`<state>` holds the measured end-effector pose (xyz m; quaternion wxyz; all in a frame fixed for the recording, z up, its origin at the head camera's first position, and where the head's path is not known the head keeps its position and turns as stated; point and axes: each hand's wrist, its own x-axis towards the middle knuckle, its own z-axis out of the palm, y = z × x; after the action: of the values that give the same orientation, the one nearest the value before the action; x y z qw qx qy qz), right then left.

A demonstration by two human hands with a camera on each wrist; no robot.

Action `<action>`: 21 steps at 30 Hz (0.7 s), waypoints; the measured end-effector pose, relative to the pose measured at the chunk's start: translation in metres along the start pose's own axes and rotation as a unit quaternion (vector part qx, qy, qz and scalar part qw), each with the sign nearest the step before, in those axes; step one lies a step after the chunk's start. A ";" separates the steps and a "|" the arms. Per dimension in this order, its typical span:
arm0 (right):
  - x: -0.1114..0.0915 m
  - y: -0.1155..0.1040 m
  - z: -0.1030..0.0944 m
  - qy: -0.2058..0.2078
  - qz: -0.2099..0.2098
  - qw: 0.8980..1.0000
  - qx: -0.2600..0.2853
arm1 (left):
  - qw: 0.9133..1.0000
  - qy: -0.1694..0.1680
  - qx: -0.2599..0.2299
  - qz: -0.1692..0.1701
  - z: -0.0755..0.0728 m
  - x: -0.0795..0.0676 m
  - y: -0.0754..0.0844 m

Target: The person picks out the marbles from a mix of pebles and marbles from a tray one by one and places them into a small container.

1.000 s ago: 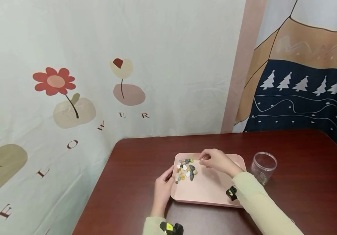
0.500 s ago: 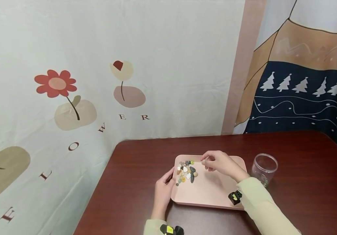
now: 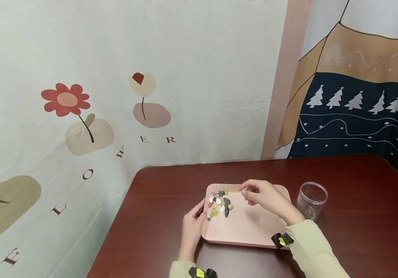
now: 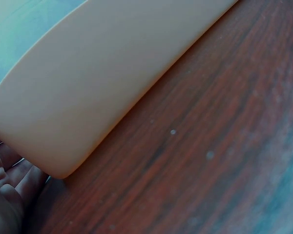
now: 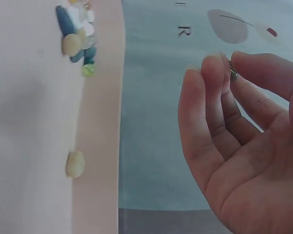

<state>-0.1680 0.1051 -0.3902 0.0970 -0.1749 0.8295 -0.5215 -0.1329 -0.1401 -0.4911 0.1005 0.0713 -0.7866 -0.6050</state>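
Several small pebbles [image 3: 218, 201], white, amber, grey and dark, lie clustered at the left end of a pink tray [image 3: 251, 231]. My left hand [image 3: 192, 227] grips the tray's left side; in the left wrist view its curled fingers show at the tray's corner. Above the tray's far part, my right hand [image 3: 263, 196] has thumb and fingertips together. They pinch a small dark, shiny pebble [image 5: 233, 73], mostly hidden by the fingers. A single cream pebble [image 5: 75, 164] lies apart from the cluster by the tray's wall in the right wrist view.
To the right of the tray stands a clear jar [image 3: 312, 199], uncovered, with some small greenish pieces at its bottom. The tray rests on a dark red-brown table [image 3: 150, 231]. A printed cloth [image 3: 206, 77] hangs behind the table's far edge.
My right hand has drawn back a little to the right, its fingertips moving away from the pebble cluster. The left hand keeps its place on the tray.
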 end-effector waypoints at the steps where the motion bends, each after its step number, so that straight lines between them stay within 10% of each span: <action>1: -0.001 -0.001 -0.001 0.000 -0.004 1.000 0.004 | 1.000 -0.001 -0.002 0.002 0.000 0.000 0.000; 21: -0.026 -0.020 -0.004 0.052 0.010 0.998 0.040 | 1.000 0.002 -0.005 0.002 0.001 0.003 0.001</action>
<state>-0.1419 0.1105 -0.3715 0.0660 -0.1352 0.8135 -0.5618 -0.1356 -0.1395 -0.4903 0.1037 0.0705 -0.7834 -0.6088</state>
